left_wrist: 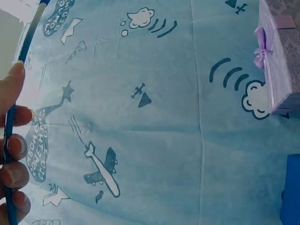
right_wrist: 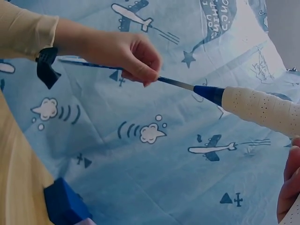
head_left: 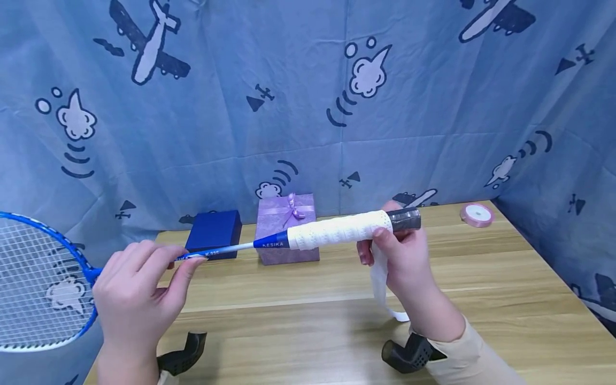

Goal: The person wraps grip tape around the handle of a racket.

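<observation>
A blue badminton racket (head_left: pixel 236 247) is held up across the head view, its strung head at the left and its handle to the right. My left hand (head_left: pixel 139 291) pinches the slim shaft between thumb and fingers. White perforated grip tape (head_left: pixel 339 230) is wound round most of the handle; the black butt end (head_left: pixel 405 218) shows bare. At the edge of the winding, my right hand (head_left: pixel 404 256) presses the tape with its thumb, fingers behind the handle. A loose strip of tape (head_left: pixel 379 278) hangs below that hand. In the right wrist view the white winding (right_wrist: pixel 258 107) reaches the blue cone.
On the wooden table (head_left: pixel 289 331) stand a dark blue box (head_left: pixel 214 231) and a lilac gift box (head_left: pixel 286 214) with a bow, both behind the racket. A pink-edged ribbon roll (head_left: pixel 477 214) lies at the back right. Patterned blue cloth (head_left: pixel 308 107) hangs behind the table.
</observation>
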Motion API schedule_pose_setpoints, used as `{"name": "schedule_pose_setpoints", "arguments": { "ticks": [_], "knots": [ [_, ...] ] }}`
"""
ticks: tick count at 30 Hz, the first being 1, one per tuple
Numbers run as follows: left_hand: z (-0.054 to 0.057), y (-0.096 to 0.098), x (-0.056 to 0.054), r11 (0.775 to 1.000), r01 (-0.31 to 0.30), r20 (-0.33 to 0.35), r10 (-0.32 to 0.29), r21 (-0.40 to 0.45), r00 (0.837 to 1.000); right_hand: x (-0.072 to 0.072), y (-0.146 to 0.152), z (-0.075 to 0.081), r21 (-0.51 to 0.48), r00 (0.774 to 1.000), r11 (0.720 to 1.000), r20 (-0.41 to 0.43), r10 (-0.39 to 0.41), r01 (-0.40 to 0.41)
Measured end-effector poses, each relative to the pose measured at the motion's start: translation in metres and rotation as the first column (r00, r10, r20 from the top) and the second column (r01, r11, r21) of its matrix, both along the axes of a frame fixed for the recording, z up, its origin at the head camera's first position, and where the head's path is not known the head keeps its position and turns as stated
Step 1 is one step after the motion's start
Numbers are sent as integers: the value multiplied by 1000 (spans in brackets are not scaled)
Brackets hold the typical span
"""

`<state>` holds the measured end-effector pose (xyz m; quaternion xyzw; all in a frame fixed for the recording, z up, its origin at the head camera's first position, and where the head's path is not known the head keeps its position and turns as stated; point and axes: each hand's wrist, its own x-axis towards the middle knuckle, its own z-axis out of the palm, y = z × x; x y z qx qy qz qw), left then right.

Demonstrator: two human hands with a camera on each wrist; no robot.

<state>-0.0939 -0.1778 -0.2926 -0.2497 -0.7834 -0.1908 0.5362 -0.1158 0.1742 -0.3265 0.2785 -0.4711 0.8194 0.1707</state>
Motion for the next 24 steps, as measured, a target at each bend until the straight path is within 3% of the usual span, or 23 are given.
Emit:
{"name": "schedule_pose_setpoints", "arguments": {
  "ticks": [5, 10, 16, 20, 24],
  "knots": [
    [0, 2, -1, 995, 96, -69, -94, 35, 993, -2, 1, 0, 26, 1000, 1000, -16, -14, 15],
    [5, 5, 3, 997, 75, -48, -74, 21, 996, -4, 3, 1, 44, 996, 997, -59, 69, -66],
    [8, 6, 6, 998, 70, -15, -70, -3, 997, -6, 7, 1, 47, 974, 981, -120, 192, -188],
    [7, 4, 7, 998, 56, 4, -56, -11, 998, -7, 10, 2, 82, 966, 978, -160, 205, -194],
    [6, 1, 6, 999, 44, 24, -43, -7, 999, -6, 10, 3, 73, 973, 984, -150, 174, -165]
  ]
}}
